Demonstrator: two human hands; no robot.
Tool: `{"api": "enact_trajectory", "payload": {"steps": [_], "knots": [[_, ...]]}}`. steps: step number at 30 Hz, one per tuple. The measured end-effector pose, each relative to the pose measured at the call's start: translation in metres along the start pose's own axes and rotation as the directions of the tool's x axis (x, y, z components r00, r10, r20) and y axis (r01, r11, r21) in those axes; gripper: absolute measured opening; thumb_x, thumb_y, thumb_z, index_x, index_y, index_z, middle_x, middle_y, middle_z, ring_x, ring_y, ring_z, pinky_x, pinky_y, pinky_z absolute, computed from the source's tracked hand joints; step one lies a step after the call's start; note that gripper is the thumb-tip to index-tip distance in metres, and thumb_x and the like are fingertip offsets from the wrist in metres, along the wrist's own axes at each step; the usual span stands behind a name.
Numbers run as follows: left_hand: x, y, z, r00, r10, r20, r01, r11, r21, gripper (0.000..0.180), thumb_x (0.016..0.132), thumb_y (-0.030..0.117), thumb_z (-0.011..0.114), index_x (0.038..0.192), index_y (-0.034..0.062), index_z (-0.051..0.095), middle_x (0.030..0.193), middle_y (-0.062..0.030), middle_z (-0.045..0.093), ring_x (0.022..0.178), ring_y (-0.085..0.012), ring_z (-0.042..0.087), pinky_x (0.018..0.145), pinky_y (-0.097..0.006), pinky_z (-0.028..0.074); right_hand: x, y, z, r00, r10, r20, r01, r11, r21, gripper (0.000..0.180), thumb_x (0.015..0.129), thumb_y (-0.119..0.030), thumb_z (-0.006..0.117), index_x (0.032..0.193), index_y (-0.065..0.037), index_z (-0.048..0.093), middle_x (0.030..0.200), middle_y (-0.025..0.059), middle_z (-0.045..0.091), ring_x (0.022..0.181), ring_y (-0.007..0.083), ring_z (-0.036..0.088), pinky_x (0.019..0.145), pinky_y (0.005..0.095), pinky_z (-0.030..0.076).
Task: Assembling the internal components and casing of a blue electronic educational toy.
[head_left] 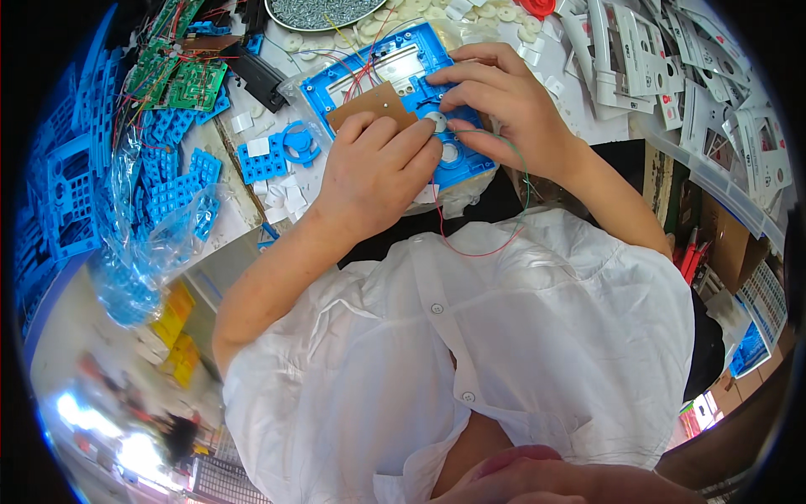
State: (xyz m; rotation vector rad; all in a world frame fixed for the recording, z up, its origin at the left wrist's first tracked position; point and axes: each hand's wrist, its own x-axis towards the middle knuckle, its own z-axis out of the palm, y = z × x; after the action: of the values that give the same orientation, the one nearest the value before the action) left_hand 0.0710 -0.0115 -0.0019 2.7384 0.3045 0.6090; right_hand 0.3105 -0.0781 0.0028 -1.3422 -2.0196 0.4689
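Note:
A blue plastic casing (462,170) lies open in front of me, a brown circuit board (382,102) and thin red wires (359,77) inside it. My left hand (378,164) is closed, its fingertips pressed at a small whitish disc (437,123) in the casing. Bent over the casing's right side, my right hand (516,105) has its fingertips on the inner parts and its thumb near the disc. A green wire (522,155) runs out by that thumb, and a red wire (470,254) hangs over my shirt. What lies beneath my left fingers is hidden.
Blue button pads (172,193) and green circuit boards (191,84) crowd the left. A round tray of screws (323,10) stands at the back, beside scattered whitish discs (403,12). White panels (634,59) pile up at right, some in a clear bin (714,160).

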Motion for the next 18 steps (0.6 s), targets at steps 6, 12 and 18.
{"api": "enact_trajectory", "payload": {"steps": [6,12,18], "knots": [[0.002,0.0,-0.002,0.999,0.009,0.048,-0.009,1.0,-0.009,0.025,0.078,0.015,0.07,0.103,0.0097,0.069,0.116,-0.0029,0.068,0.09,-0.0219,0.061,0.085,-0.039,0.046,0.002,-0.007,0.0,1.0,0.009,-0.002,-0.01,1.0,-0.014,0.023,0.076,-0.009,0.078,0.099,-0.008,0.072,0.123,0.0081,0.069,0.124,0.0363,0.053,0.1,0.0442,0.05],[0.004,0.002,-0.002,0.996,-0.003,0.085,0.003,1.0,-0.003,0.023,0.078,0.014,0.071,0.101,0.0088,0.07,0.116,-0.0046,0.07,0.091,-0.0231,0.063,0.083,-0.039,0.047,-0.011,-0.035,-0.003,0.999,0.015,0.043,-0.004,0.972,-0.233,0.028,0.075,-0.014,0.08,0.102,-0.007,0.076,0.135,0.0112,0.063,0.128,0.037,0.051,0.099,0.0481,0.049],[0.004,0.002,-0.003,0.996,0.008,0.094,-0.007,1.0,-0.01,0.022,0.078,0.014,0.07,0.1,0.0084,0.07,0.114,-0.0046,0.07,0.091,-0.0228,0.064,0.083,-0.038,0.048,-0.012,-0.052,0.0,0.993,0.094,0.067,-0.063,0.928,-0.368,0.034,0.074,-0.015,0.081,0.107,-0.006,0.078,0.141,0.0115,0.059,0.132,0.0364,0.049,0.102,0.0504,0.046]]}}
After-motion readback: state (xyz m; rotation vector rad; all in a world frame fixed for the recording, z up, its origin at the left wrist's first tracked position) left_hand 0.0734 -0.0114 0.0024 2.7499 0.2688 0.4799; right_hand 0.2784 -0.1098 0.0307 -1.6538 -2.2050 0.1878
